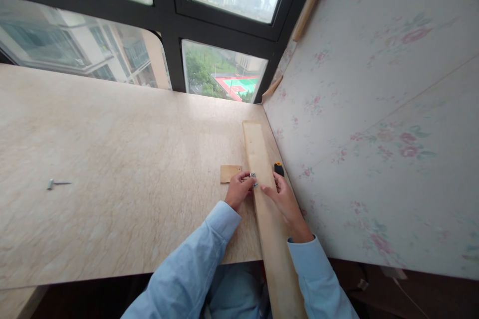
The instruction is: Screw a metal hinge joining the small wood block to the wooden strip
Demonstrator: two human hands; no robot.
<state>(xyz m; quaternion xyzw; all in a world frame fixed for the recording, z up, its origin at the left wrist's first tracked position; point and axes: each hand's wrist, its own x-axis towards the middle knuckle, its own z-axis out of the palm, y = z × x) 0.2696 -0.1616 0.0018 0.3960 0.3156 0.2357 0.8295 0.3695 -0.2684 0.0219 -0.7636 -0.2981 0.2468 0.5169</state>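
Note:
A long pale wooden board (258,147) lies over the sill, its near end reaching past the front edge toward my body. At its left edge my left hand (238,189) pinches a small silvery metal piece, perhaps a bracket or hinge (253,175), against the wood. Part of that piece is hidden by my fingers. My right hand (283,198) grips the board's right edge, thumb on top and fingers along the side. Just beyond that hand is a black and orange tool handle (279,168); the rest of it is out of sight.
A small thin wooden piece (229,173) lies left of the board. Far left on the marble-patterned sill (142,169) rests a small metal hammer-shaped tool (56,183). Flowered wallpaper (374,134) closes off the right side, and dark-framed windows (220,27) stand behind.

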